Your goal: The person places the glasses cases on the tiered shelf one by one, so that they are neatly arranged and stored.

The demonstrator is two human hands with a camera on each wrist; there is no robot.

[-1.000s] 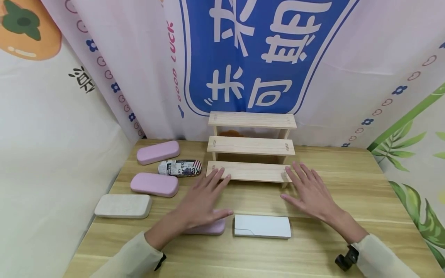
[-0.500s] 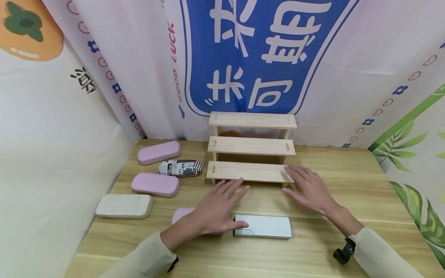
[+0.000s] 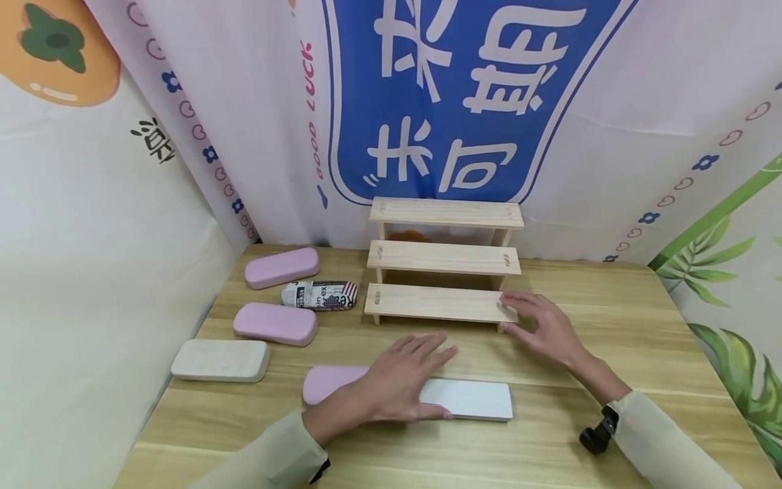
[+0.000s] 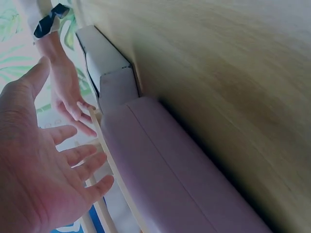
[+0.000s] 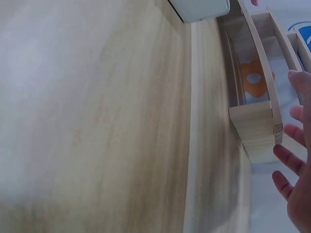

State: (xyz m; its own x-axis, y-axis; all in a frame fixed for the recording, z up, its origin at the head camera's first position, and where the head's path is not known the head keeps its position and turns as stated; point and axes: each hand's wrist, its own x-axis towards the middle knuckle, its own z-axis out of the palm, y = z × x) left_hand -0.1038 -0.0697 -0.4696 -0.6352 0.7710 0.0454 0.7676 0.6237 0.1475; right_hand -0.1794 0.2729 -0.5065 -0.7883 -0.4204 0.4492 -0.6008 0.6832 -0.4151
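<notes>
My left hand (image 3: 400, 380) hovers with relaxed fingers over the left part of a flat white case (image 3: 479, 399), holding nothing. Below its wrist lies a pink glasses case (image 3: 330, 384), partly hidden by the arm; the left wrist view shows this pink case (image 4: 150, 155) end to end with the white one (image 4: 104, 51). My right hand (image 3: 544, 331) is at the right end of the lowest step of a three-tier wooden stand (image 3: 436, 302), its fingers over the top and thumb by the front edge. In the right wrist view its fingers are loosely spread beside the stand (image 5: 252, 124); contact is unclear.
On the table's left lie two more pink cases (image 3: 282, 267) (image 3: 275, 323), a newsprint-patterned case (image 3: 320, 295) and an off-white case (image 3: 220, 360). A printed curtain (image 3: 244, 102) hangs behind the stand and along the sides. The wooden table (image 3: 611, 326) extends to the right.
My left hand has moved right and toward me, from the stand's left end and over the pink case to the white case. My right hand's fingers have drawn closer together at the stand's right end.
</notes>
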